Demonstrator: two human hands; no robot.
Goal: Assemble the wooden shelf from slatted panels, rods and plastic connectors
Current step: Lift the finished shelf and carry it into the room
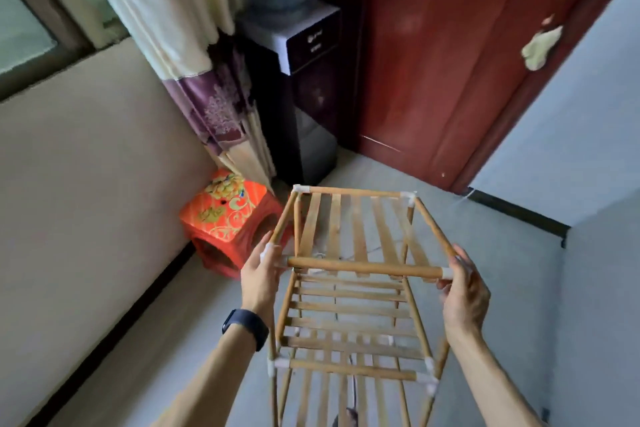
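Left hand [259,276] and right hand [464,295] grip the shelf [363,268] by its top-front corners (white connectors [447,273]).

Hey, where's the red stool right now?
In the head view, the red stool stands on the floor left of the wooden shelf, by the wall below the curtain, just beyond the left hand.

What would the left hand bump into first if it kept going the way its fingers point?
The left hand would meet the white corner connector at once; its fingertips touch it. The side rod seems to run on beyond, though depth is unclear.
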